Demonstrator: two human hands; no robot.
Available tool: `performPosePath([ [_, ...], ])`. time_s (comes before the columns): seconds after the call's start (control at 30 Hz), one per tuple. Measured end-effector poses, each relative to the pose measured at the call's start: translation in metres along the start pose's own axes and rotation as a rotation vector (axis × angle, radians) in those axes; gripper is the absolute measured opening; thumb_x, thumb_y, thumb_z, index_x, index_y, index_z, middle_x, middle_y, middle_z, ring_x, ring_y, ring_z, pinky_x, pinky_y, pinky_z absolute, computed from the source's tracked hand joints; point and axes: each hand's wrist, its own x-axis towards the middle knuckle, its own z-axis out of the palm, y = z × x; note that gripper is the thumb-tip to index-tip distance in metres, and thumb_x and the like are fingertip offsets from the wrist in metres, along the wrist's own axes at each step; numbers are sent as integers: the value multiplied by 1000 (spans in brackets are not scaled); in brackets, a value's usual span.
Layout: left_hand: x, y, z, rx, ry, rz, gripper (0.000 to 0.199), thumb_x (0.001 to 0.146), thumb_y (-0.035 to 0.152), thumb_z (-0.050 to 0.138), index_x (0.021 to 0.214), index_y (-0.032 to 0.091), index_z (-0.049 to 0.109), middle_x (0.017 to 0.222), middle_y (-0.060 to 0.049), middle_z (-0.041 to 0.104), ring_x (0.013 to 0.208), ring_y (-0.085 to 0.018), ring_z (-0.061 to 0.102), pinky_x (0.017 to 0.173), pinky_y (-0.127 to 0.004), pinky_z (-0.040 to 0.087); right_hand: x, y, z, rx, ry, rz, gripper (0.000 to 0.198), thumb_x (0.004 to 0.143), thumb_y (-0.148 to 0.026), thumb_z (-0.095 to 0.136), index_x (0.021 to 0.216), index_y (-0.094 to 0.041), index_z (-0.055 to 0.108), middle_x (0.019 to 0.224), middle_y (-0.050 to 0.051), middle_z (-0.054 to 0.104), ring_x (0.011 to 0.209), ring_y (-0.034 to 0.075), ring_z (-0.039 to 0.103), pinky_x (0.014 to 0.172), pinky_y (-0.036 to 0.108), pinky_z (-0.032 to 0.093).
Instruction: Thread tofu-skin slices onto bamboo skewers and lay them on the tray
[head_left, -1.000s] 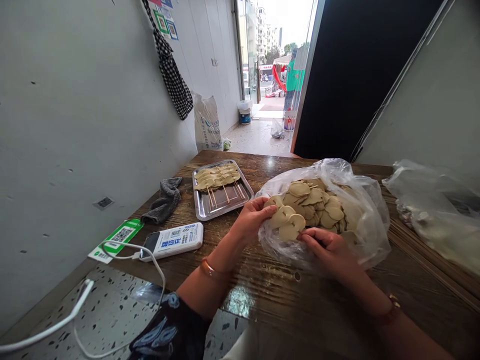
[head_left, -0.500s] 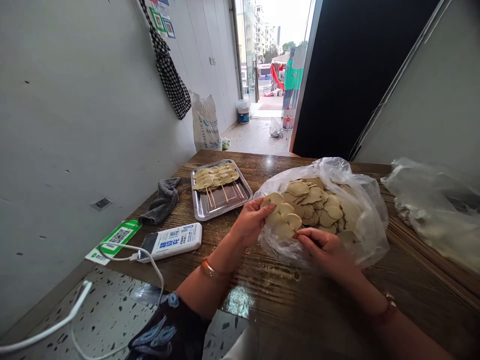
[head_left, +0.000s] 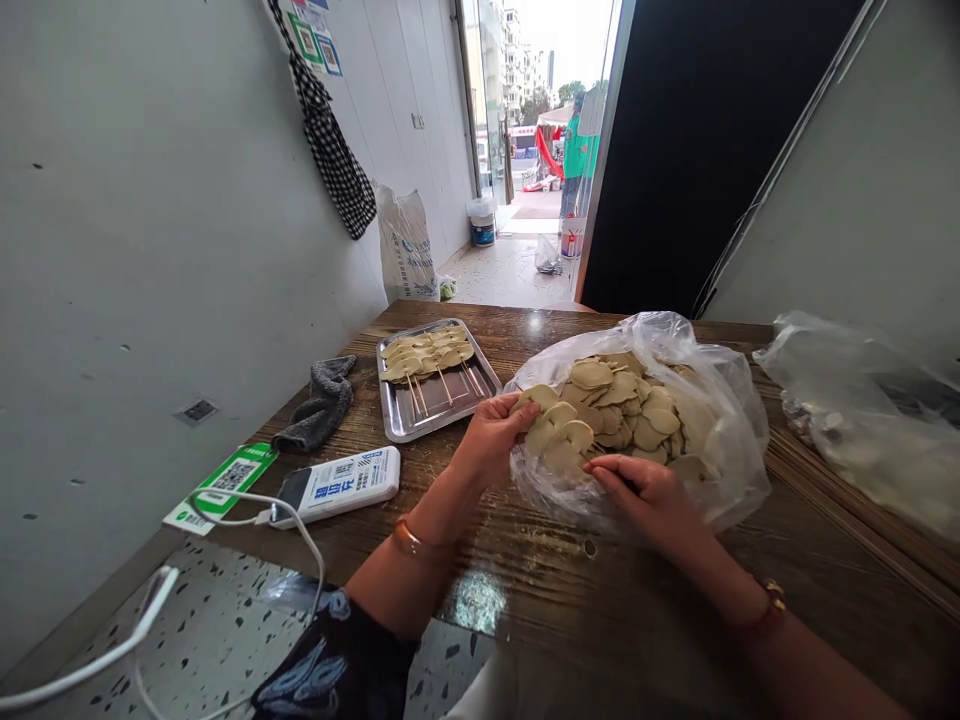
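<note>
My left hand (head_left: 493,435) is closed, thumb on top, on a short row of thin round beige slices (head_left: 564,432) that overlap one another. My right hand (head_left: 646,492) pinches at the lower right end of the row, on what looks like a skewer, mostly hidden by fingers and slices. Just beneath and behind the row, a clear plastic bag (head_left: 739,440) lies open around a heap of loose beige slices (head_left: 626,400). To the left, a metal tray (head_left: 396,425) carries finished-looking rows of skewered slices (head_left: 427,352), their thin wooden sticks pointing toward me.
Left of the tray lie a grey cloth (head_left: 319,405), a white power bank (head_left: 345,485) with a cable, and a green QR-code card (head_left: 229,482). On the right are another plastic bag (head_left: 862,410) and a bundle of long brown sticks (head_left: 840,495). A person (head_left: 576,150) stands outside the doorway.
The whole view has shifted slightly. Both hands keep their hold on the row of slices, with little visible movement between them.
</note>
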Motion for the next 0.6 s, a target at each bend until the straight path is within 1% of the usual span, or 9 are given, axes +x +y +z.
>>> performPosePath([
  [0.2, 0, -6, 3, 9, -38, -28, 37, 61, 42, 82, 76, 11, 70, 62, -1, 61, 52, -7, 51, 50, -19, 40, 0, 2, 1, -2, -2, 21, 25, 91, -36, 52, 92, -21, 73, 94, 4, 75, 86, 21, 68, 80, 33, 52],
  [0.37, 0, -9, 5, 25, -24, -31, 37, 62, 41, 82, 77, 10, 69, 62, 0, 60, 51, -6, 50, 49, -18, 39, 2, 0, 1, 15, 12, 46, 26, 91, -37, 52, 91, -20, 72, 96, 5, 75, 88, 22, 67, 80, 33, 50],
  [0.43, 0, -9, 7, 17, -29, -34, 37, 62, 41, 81, 79, 10, 69, 63, 0, 61, 51, -7, 51, 50, -18, 39, 3, -1, 0, 47, -8, 62, 28, 91, -37, 51, 91, -19, 72, 91, 5, 74, 83, 21, 66, 76, 31, 49],
  [0.5, 0, -8, 7, -6, -56, -38, 38, 64, 41, 80, 83, 10, 70, 66, -2, 63, 55, -8, 55, 53, -19, 43, 4, -2, -1, 86, -42, 88, 29, 91, -39, 51, 90, -19, 72, 82, 4, 72, 74, 19, 63, 68, 28, 47],
  [0.6, -1, -6, 7, -47, -129, -55, 41, 68, 42, 78, 92, 10, 69, 79, -6, 68, 66, -11, 61, 63, -22, 49, 5, -4, -3, 156, -81, 168, 33, 91, -43, 51, 89, -17, 71, 64, 0, 61, 58, 14, 53, 54, 24, 40],
])
